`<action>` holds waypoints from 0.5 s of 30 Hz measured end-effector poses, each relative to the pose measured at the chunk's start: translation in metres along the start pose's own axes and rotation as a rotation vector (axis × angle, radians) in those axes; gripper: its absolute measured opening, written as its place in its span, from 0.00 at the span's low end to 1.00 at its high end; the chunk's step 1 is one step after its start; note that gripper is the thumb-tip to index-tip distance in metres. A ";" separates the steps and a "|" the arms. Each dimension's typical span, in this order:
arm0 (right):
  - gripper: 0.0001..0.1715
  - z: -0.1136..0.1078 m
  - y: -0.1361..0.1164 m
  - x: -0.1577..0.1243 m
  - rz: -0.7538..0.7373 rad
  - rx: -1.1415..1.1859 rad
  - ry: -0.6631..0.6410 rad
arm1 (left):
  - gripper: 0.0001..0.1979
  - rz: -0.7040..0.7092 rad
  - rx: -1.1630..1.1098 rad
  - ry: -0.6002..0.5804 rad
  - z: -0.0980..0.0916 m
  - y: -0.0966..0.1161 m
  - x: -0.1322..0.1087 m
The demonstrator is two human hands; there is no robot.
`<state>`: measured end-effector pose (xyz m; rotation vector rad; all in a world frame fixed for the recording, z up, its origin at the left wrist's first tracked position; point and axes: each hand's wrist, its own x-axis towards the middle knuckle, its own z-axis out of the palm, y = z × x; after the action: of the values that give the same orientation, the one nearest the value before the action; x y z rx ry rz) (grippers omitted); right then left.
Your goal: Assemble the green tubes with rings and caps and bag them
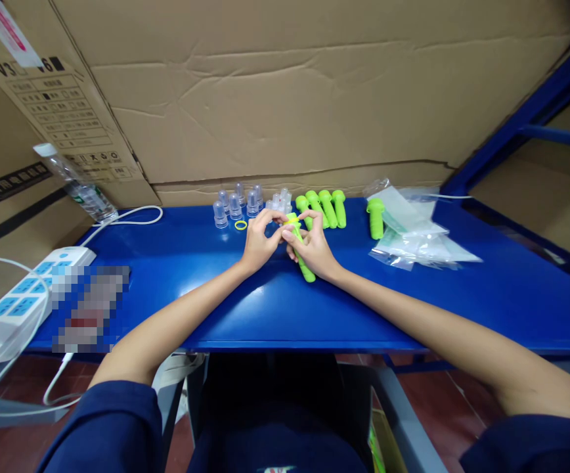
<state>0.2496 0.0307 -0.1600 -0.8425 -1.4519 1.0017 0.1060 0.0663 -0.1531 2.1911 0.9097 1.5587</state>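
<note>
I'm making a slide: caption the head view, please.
Left hand and right hand hold a green handle at a blue table, clear caps and a yellow ring beyond.

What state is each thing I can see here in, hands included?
Held green handle: slanted, yellow band near its upper end
Left hand: fingers bent at that end
Right hand: closed around the handle
Loose yellow ring: lying flat
Clear caps: standing, grouped
Four green handles: side by side
Single green handle: apart from those four
Plastic bags: heaped, overlapping
Water bottle: capped
Phone-like device: cable attached; screen blurred
</note>
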 end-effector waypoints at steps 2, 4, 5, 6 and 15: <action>0.33 0.000 -0.001 0.000 -0.008 -0.013 -0.003 | 0.02 0.028 -0.019 -0.010 -0.001 0.001 0.000; 0.33 0.000 -0.001 -0.001 -0.007 -0.016 -0.008 | 0.03 0.050 -0.033 -0.013 -0.001 0.001 0.000; 0.33 0.000 -0.001 -0.001 -0.002 -0.014 -0.011 | 0.03 0.056 -0.037 -0.012 -0.001 0.001 0.000; 0.33 0.001 -0.001 -0.001 0.002 -0.011 -0.012 | 0.03 0.055 -0.034 -0.015 -0.001 0.001 0.000; 0.33 0.001 0.001 0.000 0.023 -0.008 -0.004 | 0.02 -0.024 0.023 -0.038 -0.001 -0.004 0.001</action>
<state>0.2488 0.0311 -0.1612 -0.8651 -1.4533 1.0165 0.1045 0.0694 -0.1545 2.2094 0.9429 1.4982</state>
